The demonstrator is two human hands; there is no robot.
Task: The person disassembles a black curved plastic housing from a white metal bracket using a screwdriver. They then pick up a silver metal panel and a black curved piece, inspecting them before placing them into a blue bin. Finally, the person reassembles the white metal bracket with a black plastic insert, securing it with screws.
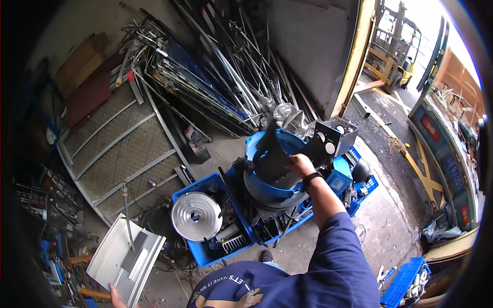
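My right hand (300, 165), with a dark band at its wrist, is closed on the edge of a thin black sheet-like piece (273, 156). That piece stands partly inside a round blue tub (252, 141), its upper end smeared. At the lower left, my left hand (117, 297) grips the edge of a long pale metal housing (110, 249), tilted up; only part of the hand shows. A thin metal rod (127, 218) slants across the housing. Between the hands, a ribbed clear round cover (196, 216) lies on a blue crate (233, 250) of scrap parts.
Long metal poles (221, 56) lean in the far corner. A framed panel (118, 149) stands to the left. A black panel with round holes (323, 141) and a blue crate (371, 186) lie right of the tub. Outside the doorway stands a yellow forklift (405, 66).
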